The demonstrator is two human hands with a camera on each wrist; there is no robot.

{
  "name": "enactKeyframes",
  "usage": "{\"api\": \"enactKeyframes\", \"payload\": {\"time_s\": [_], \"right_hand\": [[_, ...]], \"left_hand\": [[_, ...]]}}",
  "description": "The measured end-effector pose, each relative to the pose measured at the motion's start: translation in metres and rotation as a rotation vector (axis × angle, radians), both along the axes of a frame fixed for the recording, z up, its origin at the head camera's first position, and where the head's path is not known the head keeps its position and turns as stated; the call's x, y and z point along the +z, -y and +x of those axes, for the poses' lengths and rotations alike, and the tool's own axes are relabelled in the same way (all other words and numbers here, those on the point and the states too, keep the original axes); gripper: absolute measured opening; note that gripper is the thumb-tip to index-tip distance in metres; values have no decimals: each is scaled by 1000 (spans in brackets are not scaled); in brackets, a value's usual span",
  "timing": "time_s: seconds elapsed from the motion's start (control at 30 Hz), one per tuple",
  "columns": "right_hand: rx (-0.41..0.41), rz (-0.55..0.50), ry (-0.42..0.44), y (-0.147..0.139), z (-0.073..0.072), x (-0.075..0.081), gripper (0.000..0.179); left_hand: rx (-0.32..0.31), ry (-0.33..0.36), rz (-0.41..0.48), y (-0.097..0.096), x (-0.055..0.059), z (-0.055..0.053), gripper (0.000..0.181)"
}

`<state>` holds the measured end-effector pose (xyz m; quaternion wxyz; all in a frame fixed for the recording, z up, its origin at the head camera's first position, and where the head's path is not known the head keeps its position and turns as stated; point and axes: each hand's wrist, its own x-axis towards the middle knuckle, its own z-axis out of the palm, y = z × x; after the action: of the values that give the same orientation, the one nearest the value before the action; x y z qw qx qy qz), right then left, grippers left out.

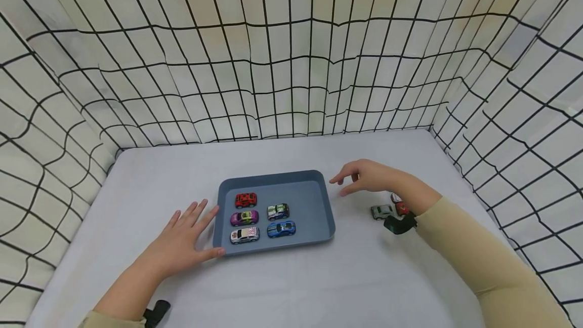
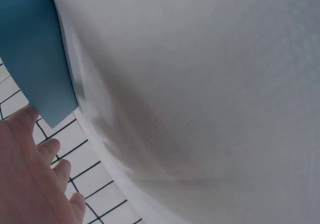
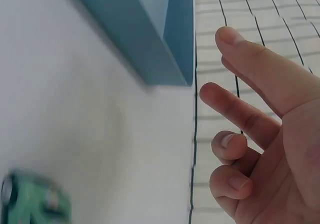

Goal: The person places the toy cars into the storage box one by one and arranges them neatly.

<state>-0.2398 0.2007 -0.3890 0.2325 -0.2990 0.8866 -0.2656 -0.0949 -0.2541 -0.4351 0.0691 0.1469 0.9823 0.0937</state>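
Observation:
A blue-grey tray (image 1: 314, 211) lies on the white cloth with several toy cars in two columns. Its left column has a red car (image 1: 246, 200), a purple and yellow car (image 1: 244, 218) and a white car (image 1: 244, 235). To their right sit a green and white car (image 1: 278, 211) and a blue car (image 1: 281, 229). My left hand (image 1: 184, 242) rests with spread fingers against the tray's left edge. Beyond the right edge, my right hand (image 1: 366, 176) hovers with nothing in it, its index finger and thumb apart and the other fingers bent.
Right of the tray, near my right forearm, lie a grey-green toy car (image 1: 381, 211) and a red one (image 1: 402, 209); a white one (image 1: 396, 198) is partly hidden by the arm. Black-gridded white curtains (image 1: 282, 75) stand at the back and both sides.

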Motion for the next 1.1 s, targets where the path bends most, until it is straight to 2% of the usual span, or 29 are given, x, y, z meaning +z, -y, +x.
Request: {"api": "enactKeyframes", "payload": {"time_s": [0.2,0.5,0.77,1.1], "right_hand": [[-51,11,-12,-33,6,3,41],[-68,21,-9,-66,15,5,40],[-124,56,60,-90,21,-9,42],[-138,76,56,-98,32,-23,35]], "left_hand": [[-2,-3,-1,0,1,0,107],[-3,-43,20,2,-3,0,105],[-2,-20,7,2,-1,0,106],[-2,-9,-2,1,-1,-1,107]]}}
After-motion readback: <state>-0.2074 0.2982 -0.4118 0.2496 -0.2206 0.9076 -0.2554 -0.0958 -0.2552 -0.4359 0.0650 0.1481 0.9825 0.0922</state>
